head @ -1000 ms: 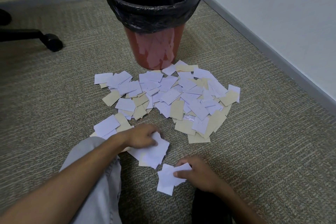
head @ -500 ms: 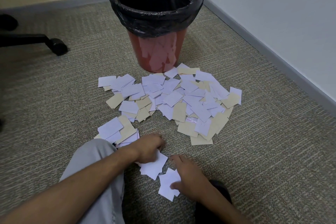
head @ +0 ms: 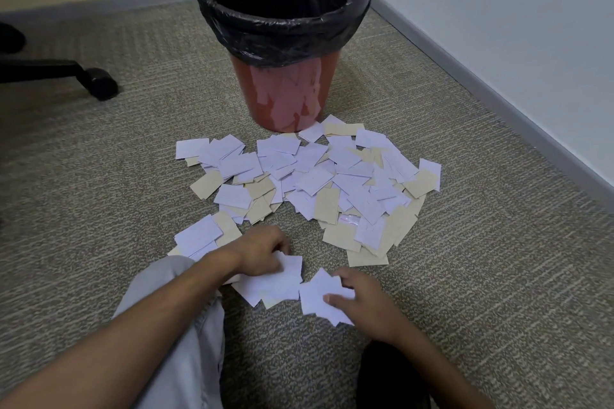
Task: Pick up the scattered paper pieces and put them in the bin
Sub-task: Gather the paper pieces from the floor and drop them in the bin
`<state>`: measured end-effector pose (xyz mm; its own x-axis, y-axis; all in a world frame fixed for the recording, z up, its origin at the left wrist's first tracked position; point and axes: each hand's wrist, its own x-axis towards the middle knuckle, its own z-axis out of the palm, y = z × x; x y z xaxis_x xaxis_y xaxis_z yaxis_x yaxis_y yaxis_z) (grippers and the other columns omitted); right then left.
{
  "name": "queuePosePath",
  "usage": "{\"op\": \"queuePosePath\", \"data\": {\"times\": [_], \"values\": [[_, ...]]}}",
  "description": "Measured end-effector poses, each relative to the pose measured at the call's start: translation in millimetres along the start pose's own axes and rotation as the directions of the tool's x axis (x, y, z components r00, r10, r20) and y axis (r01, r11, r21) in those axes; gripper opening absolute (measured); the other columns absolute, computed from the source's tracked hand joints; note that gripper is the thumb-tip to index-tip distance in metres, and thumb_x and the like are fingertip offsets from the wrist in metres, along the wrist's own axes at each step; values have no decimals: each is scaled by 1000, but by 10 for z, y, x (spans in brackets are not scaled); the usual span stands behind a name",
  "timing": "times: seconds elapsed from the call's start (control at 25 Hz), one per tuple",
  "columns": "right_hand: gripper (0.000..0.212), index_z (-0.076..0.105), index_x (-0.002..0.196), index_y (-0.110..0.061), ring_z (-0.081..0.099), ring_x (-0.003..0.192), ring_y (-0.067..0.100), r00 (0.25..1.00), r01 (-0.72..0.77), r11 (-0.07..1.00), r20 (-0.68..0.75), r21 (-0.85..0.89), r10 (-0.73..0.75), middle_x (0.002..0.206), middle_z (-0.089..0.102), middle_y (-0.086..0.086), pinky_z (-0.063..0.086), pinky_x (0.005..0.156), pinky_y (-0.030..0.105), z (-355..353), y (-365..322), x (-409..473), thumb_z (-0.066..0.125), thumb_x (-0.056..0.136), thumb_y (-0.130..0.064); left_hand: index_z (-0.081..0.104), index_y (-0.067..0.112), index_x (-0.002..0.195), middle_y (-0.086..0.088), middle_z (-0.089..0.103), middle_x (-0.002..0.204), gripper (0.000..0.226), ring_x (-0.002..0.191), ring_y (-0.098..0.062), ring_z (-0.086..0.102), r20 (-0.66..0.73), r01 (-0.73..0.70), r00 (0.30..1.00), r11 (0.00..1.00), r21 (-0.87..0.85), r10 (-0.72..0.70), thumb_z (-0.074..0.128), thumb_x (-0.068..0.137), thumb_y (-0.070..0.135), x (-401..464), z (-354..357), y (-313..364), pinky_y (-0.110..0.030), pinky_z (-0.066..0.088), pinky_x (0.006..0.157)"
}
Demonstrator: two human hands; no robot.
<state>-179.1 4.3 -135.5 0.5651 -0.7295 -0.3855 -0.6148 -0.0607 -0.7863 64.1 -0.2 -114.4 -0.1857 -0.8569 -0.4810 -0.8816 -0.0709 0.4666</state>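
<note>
Since half a second ago, our two hands have drawn their small stacks closer together, and the right one has shifted its hold on its sheets. Our left hand point(head: 262, 254) is curled over a bunch of white paper pieces point(head: 272, 285), fingers bent down onto them in a grip; our right hand point(head: 360, 304) pinches a second bunch point(head: 319, 295), thumb on top and fingers beneath, so both hands are closed on paper. The two bunches lie just above the carpet point(head: 481, 276), touching or nearly so, in front of our knee point(head: 172, 279). We judge that we are at the gathering step, with nothing carried over yet: the main scatter of white and tan pieces point(head: 315, 183) is spread on the floor between our hands and the bin point(head: 282, 43), reaching right to its base, and a smaller cluster point(head: 206, 232) sits beside our left wrist. Next we would need to merge the two bunches into one firm hold, lift, and reach forward over the pile to the open mouth of the bin, which stands upright with its black liner point(head: 285, 30) folded over the rim. The pieces are small rectangles lying flat at mixed angles, so there is no shared long axis; the scatter as a whole runs wider left to right than front to back. Loose sheets could slip from a shallow pinch.
</note>
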Motion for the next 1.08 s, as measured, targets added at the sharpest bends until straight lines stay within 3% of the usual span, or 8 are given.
{"op": "queuePosePath", "data": {"times": [0.12,0.32,0.48,0.56,0.64,0.72,0.92,1.08], "values": [[14,62,106,-19,63,105,13,997,-39,989,-61,140,48,108,69,-2,48,96,38,-189,-38,82,63,92,-21,66,6,88,-10,62,84,12,71,-18,48,-48,15,999,996,-89,-19,69,77,10,16,-88,44,-22,31,53],[16,64,104,-28,63,104,2,992,-29,980,-117,195,53,110,69,-10,49,96,35,-437,-134,191,59,95,-16,58,15,75,1,57,72,19,64,-11,47,-13,5,1000,990,-137,-6,54,71,-3,-26,-258,120,-24,34,54],[34,65,118,-16,62,111,13,980,36,988,-198,151,-6,118,68,-1,48,100,44,-739,-305,315,64,90,-35,56,14,78,-6,61,81,27,77,-23,54,-161,-79,985,991,-105,62,46,67,-8,-16,-597,272,-36,43,64],[35,67,107,-14,65,101,14,959,72,987,-280,142,-29,106,70,0,50,94,46,-917,-447,392,66,84,-42,57,14,81,-6,63,83,25,82,-24,58,-293,-128,952,986,-107,92,53,68,-7,19,-796,334,-37,46,68],[20,64,101,-21,63,86,-3,925,95,978,-379,183,-18,95,69,-8,52,88,28,-1087,-620,481,72,86,-31,59,14,82,-1,64,82,22,80,-17,59,-423,-162,901,979,-122,96,62,71,-5,58,-1025,399,-29,44,66],[33,63,117,-17,60,75,-10,884,135,970,-466,203,-25,93,71,2,45,75,8,-1259,-812,590,73,86,-21,59,14,82,3,64,79,20,73,-7,58,-513,-181,855,972,-149,81,68,72,-2,88,-1257,459,-25,42,60],[15,67,101,-19,66,65,-7,817,321,933,-546,160,-187,81,72,-8,47,60,8,-1685,-1501,816,71,87,-15,63,19,83,7,68,81,22,76,-8,63,-752,-282,658,938,-204,34,69,74,0,88,-1919,559,-24,48,63],[12,65,89,-24,67,74,4,678,452,890,-669,54,-303,82,71,-12,51,66,19,-2041,-2207,1152,73,85,-17,62,15,85,9,65,77,15,72,-7,61,-939,-392,345,908,-145,-1,67,77,3,69,-2590,696,-21,48,61]]}}
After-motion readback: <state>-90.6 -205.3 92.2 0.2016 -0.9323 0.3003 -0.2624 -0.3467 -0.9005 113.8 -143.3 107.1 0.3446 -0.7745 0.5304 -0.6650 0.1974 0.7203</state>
